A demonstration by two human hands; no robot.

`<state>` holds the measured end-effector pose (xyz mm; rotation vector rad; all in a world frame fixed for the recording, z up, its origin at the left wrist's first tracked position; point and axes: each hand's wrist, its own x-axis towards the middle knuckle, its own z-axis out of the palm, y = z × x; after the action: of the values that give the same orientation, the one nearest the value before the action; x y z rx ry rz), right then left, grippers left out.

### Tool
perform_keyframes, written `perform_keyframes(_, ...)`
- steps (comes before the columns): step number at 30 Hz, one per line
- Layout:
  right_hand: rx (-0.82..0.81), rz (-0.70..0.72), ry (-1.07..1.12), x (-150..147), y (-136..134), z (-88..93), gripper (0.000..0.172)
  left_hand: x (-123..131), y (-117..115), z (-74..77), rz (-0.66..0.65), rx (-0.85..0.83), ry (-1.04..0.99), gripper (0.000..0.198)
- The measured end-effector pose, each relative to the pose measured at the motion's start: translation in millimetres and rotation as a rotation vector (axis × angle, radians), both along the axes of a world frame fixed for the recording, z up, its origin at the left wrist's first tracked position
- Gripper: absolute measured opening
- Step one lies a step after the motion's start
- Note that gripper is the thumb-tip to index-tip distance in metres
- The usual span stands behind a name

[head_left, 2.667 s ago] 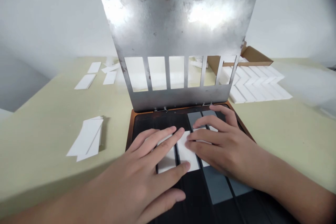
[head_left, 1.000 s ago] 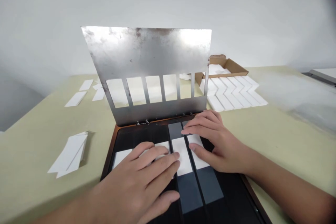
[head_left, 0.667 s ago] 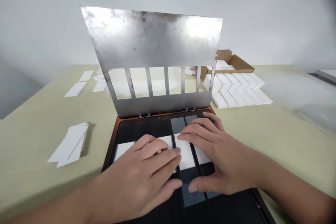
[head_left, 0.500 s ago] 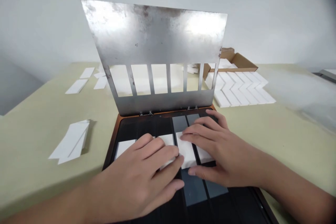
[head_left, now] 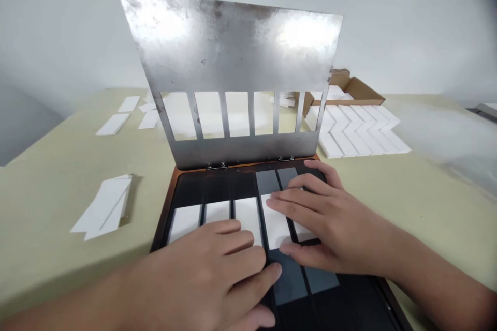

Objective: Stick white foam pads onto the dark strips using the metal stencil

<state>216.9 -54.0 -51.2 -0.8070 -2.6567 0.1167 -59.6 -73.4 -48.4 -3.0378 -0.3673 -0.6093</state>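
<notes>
A black tray with strip-like slots lies before me, its perforated metal lid standing raised on hinges at the back. White rectangular cards lie in a row across it: a left card, a second card, a third card and a fourth card. My left hand, fingers bent and slightly apart, rests over the lower part of the third card; some fingertips are hidden. My right hand spreads over the fourth card, index finger near its top edge and thumb near its bottom. Another card shows partly beneath that hand.
Loose white cards lie on the table left of the tray, with more cards behind them. At the back right, rows of stacked white cards stand before an open cardboard box.
My left hand has drawn back toward me and down, uncovering more of the second and third cards. My right hand stays nearly in place on the fourth card. The view has shifted slightly.
</notes>
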Motion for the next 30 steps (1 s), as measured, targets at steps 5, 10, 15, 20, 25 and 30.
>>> perform_keyframes(5, -0.058, -0.010, -0.003, 0.5, 1.2, -0.2, 0.042, -1.1, 0.0, 0.4, -0.003, -0.007, -0.008, 0.031)
perform_keyframes(10, -0.108, -0.032, -0.023, 1.9, 1.5, -1.2, 0.054, 0.2, 0.8, -0.8, -0.007, -0.022, -0.014, 0.033)
perform_keyframes(15, -0.111, -0.033, -0.033, 2.7, 1.8, -1.8, 0.056, 1.1, 2.2, -0.1, -0.002, -0.019, -0.010, 0.031)
perform_keyframes(20, -0.094, -0.039, -0.024, 3.1, 1.9, -1.9, 0.054, 0.0, 1.4, -0.9, -0.003, -0.020, -0.002, 0.033)
perform_keyframes(25, -0.079, -0.045, -0.020, 2.6, 1.3, -1.6, 0.053, -1.5, 1.8, -3.5, 0.000, -0.025, -0.006, 0.034)
perform_keyframes(30, -0.071, -0.050, -0.021, 2.7, 0.8, -1.3, 0.051, -0.4, 0.9, -1.6, 0.007, -0.016, -0.003, 0.032)
